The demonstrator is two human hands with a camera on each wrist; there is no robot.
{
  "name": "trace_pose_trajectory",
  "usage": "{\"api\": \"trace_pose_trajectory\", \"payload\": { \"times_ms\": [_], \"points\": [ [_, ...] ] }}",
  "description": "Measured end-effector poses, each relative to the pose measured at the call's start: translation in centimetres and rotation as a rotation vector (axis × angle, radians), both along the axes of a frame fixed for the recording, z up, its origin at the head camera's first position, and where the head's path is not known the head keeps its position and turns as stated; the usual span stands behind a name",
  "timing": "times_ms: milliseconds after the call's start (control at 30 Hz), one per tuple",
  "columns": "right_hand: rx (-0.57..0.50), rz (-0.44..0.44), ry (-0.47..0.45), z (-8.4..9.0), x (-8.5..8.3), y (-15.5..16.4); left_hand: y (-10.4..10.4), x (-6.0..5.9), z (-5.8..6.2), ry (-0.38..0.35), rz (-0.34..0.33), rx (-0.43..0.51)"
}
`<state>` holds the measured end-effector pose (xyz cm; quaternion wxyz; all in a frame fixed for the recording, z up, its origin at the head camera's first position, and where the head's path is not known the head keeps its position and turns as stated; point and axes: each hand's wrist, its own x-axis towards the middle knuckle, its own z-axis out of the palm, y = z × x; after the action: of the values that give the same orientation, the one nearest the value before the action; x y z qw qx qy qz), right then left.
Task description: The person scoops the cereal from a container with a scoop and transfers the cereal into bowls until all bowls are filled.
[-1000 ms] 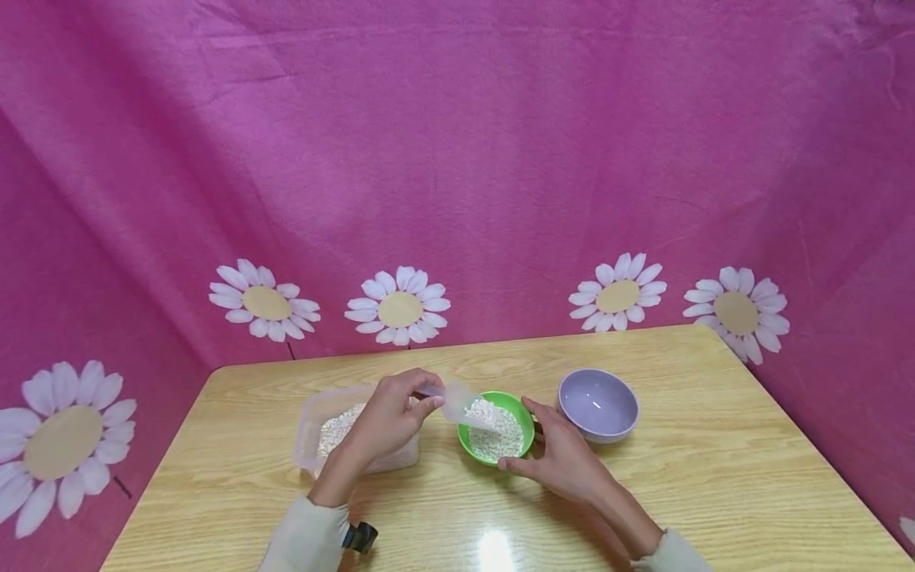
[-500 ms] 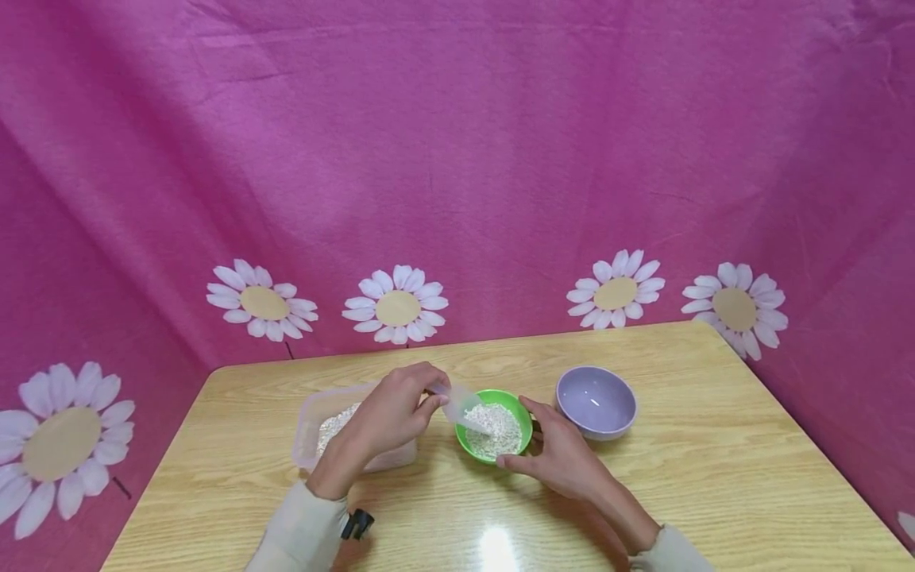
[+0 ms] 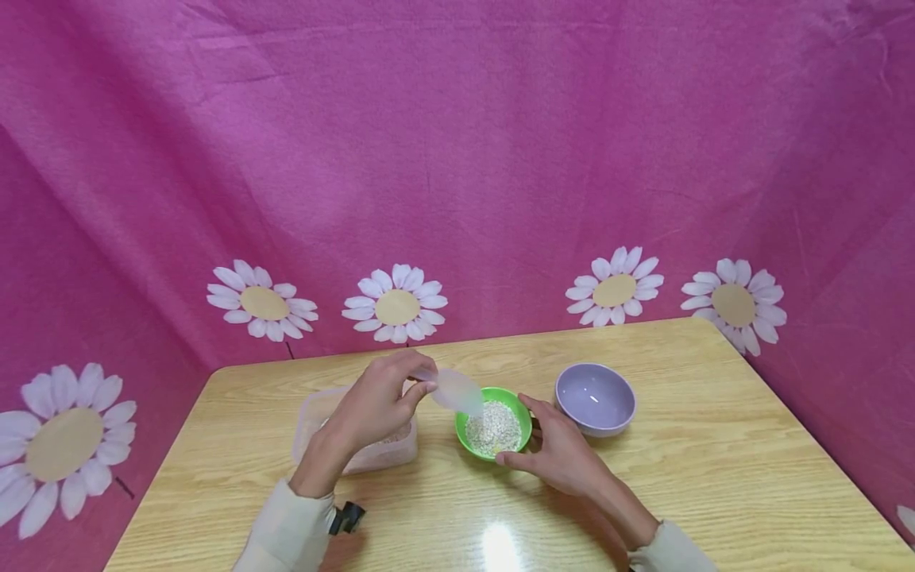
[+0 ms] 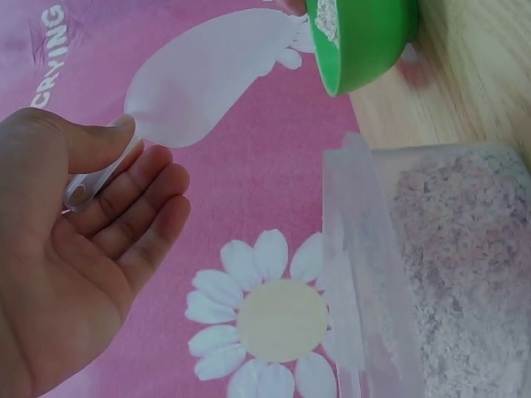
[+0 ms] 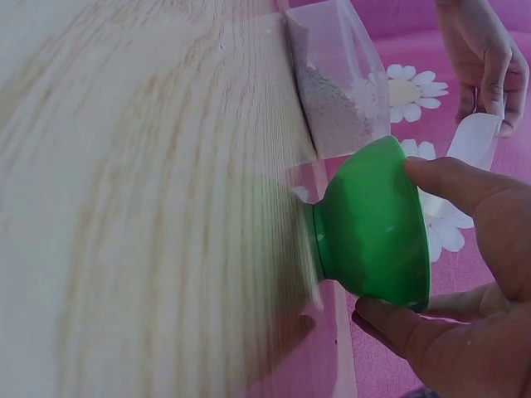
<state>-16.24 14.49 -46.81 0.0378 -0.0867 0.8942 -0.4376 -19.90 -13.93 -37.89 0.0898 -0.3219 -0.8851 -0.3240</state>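
Left hand [image 3: 379, 397] pinches the scoop [image 3: 457, 391] by its handle, long axis slanting down rightward to the green bowl [image 5: 369, 224], gripped by the right hand [image 3: 561, 453].

"What sort of place is this?"
"Somewhere curtained off: pink daisy-print fabric [image 3: 457, 159] hangs from nine o'clock through twelve to three, around a wood-grained bench [image 3: 715, 445]."
"Home or studio?"
"I can't tell which."
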Motion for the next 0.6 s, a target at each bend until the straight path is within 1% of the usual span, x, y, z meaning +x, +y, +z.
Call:
{"api": "trace_pose_trajectory", "payload": {
  "times_ms": [167, 333, 500, 600],
  "points": [
    [0.018, 0.004, 0.008, 0.1, -0.1, 0.1, -0.8, 0.2, -0.6, 0.022, 0.02, 0.039],
    [0.056, -0.001, 0.039, 0.6, 0.1, 0.1, -2.2, 0.6, -1.5, 0.038, 0.069, 0.076],
    [0.104, -0.011, 0.109, 1.3, 0.3, -0.2, -3.8, 1.2, -2.2, 0.038, 0.158, 0.1],
    [0.11, -0.016, 0.155, 1.8, 0.4, -0.6, -4.7, 1.5, -2.6, 0.044, 0.218, 0.108]
  ]
}}
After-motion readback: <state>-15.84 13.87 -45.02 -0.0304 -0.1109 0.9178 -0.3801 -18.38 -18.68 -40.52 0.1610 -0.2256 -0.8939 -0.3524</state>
